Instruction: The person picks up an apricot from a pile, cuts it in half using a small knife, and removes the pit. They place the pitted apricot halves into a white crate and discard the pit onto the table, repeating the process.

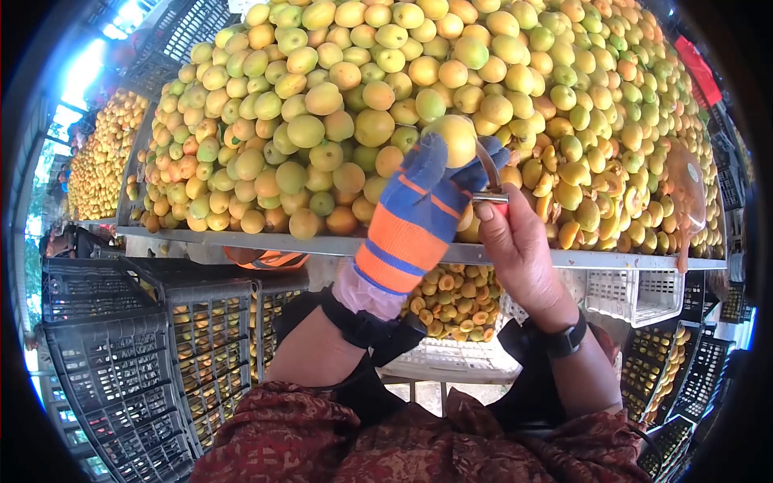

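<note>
Above the table's front edge [322, 244], my left hand [423, 205], in a blue and orange glove, holds a yellow fruit [452, 138] between its fingers. My right hand [519, 245] is bare, with a dark watch at the wrist, and grips a small curved knife [489, 165] by its red handle. The blade lies against the right side of the fruit. Behind both hands rises a large heap of yellow-green and orange fruit [322, 101]. Cut, opened fruit [592, 213] lies in the heap to the right of my right hand.
A crate of halved fruit [455, 302] is below the table edge, between my arms. Black crates [113, 386] stand at the left, and more [652, 370] at the right. A white crate [636, 294] is under the right edge. Another fruit heap [109, 161] is far left.
</note>
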Demonstrator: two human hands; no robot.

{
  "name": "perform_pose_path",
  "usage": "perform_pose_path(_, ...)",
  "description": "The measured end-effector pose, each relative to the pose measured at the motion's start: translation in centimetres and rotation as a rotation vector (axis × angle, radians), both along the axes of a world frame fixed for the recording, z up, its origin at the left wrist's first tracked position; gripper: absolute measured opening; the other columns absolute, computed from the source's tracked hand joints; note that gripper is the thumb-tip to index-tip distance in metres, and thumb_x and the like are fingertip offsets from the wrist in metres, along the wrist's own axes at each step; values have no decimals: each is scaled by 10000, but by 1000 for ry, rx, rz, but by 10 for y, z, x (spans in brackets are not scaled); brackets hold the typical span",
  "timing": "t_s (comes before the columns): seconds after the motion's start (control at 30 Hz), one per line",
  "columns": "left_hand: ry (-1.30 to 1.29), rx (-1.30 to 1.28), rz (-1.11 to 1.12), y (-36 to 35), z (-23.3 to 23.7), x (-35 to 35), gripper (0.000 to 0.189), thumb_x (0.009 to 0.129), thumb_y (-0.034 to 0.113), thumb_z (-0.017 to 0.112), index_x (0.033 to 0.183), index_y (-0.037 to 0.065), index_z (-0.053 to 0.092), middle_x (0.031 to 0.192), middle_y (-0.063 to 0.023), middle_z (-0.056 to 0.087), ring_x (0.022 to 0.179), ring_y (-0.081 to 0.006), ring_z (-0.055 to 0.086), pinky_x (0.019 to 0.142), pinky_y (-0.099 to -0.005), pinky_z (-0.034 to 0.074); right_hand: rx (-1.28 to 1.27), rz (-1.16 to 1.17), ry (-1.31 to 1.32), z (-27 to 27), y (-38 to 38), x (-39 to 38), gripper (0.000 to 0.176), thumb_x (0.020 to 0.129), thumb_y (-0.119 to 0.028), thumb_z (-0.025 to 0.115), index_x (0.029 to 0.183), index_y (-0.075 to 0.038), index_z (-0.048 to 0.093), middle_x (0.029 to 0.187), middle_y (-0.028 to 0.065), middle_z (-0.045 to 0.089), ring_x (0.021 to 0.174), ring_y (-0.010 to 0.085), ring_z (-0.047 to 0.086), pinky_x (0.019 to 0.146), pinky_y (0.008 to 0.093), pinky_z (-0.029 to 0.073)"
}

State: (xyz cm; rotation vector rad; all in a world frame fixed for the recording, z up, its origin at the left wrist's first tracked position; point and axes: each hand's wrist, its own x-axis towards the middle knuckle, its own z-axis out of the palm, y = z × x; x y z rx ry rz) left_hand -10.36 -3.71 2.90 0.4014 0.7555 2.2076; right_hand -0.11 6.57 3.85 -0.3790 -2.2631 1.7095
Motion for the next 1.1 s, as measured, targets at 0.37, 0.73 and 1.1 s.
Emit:
perform_pose_path(0.37, 2, -266, 138, -2, 3, 3, 382, 866, 214, 588, 1173, 6, 497, 1047, -64, 582, 969, -153, 558, 813, -281, 458, 95, -96, 74, -4, -2, -7, 205, 892, -149, 565, 822, 4, 448, 597, 109, 507, 535, 160, 444, 521, 294, 406)
perform_pose_path(0.73, 604, -401, 226, -2, -7, -7, 348, 906, 170, 529, 1215, 25, 464, 1112, -96, 565, 1011, -171, 543, 859, -293, 443, 22, -39, 83, -4, -9, -2, 169, 898, -120, 546, 835, -5, 439, 588, 90, 470, 547, 121, 405, 505, 280, 388)
perform_pose_path(1.1, 654, -513, 386, -4, 19, 4, 331, 907, 172, 532, 1199, 20, 501, 1090, -72, 584, 952, -143, 558, 815, -281, 461, 211, -86, 34, 10, -5, -4, 186, 883, -112, 558, 820, -2, 422, 574, 122, 501, 481, 202, 459, 472, 312, 402)
